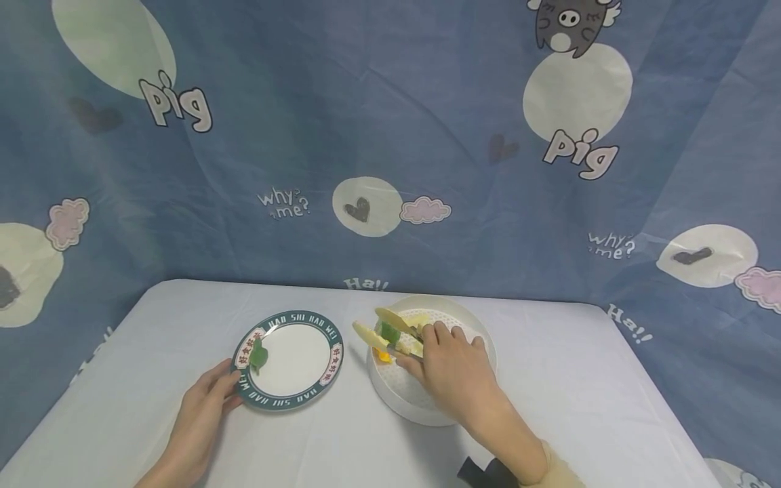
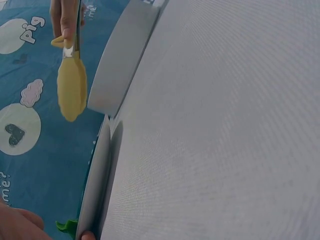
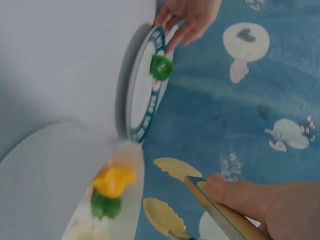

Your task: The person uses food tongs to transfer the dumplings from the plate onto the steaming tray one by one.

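A white plate with a green lettered rim (image 1: 332, 356) lies on the table, and a small green food piece (image 1: 259, 355) sits at its left side. My left hand (image 1: 210, 396) grips the plate's near-left rim; the right wrist view shows that hand (image 3: 187, 17) curled over the plate's edge (image 3: 145, 95). My right hand (image 1: 448, 359) holds tongs with yellow tips (image 1: 381, 325) over the left part of a white round bowl (image 1: 482, 335). The tips (image 3: 172, 167) stand apart with nothing between them. In the bowl lie a yellow piece (image 3: 114, 181) and a green piece (image 3: 105, 206).
A white cloth (image 1: 579, 393) covers the table, whose rounded far edge meets a blue cartoon-printed backdrop (image 1: 390, 135). A dark object (image 1: 482, 471) shows by my right sleeve at the near edge. The left wrist view shows the bowl's wall (image 2: 122, 55) beside the plate's edge (image 2: 95, 185).
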### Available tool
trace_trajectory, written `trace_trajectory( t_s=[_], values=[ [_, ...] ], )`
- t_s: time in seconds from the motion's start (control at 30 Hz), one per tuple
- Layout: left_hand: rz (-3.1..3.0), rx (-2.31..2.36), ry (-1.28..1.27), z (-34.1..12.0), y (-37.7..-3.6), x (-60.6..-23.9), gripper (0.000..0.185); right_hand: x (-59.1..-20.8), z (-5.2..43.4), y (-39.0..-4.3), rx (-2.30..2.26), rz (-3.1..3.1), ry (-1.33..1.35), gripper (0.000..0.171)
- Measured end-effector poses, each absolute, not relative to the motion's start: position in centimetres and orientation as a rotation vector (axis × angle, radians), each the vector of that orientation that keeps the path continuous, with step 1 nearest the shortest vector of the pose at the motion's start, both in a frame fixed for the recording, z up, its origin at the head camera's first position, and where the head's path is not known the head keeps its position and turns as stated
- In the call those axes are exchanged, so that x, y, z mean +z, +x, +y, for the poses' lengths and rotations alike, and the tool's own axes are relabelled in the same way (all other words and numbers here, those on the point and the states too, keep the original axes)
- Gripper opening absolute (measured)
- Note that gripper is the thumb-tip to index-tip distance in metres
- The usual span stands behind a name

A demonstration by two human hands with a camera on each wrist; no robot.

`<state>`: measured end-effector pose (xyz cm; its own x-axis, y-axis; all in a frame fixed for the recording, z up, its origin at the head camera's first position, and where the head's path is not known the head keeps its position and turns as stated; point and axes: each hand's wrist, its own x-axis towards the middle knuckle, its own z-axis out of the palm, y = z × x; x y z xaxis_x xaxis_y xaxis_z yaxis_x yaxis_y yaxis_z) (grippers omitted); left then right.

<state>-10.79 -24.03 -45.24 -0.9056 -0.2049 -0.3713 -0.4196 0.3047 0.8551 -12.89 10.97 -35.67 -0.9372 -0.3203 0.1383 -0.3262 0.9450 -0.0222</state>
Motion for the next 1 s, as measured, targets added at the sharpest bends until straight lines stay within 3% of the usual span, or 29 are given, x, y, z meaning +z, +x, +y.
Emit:
trace_trajectory(
  t_s=[0.57,1.0],
  values=[
    [2.365,1.676,-0.589,-24.0,-10.8,-45.2,0.078,-35.3,5.1,-12.8,0.062,-2.971,0.660,0.068],
    [2.384,1.654,-0.599,-23.9,-10.5,-45.0,0.075,-35.9,0.9,-13.0,-0.004,-2.982,0.775,0.061]
  ],
)
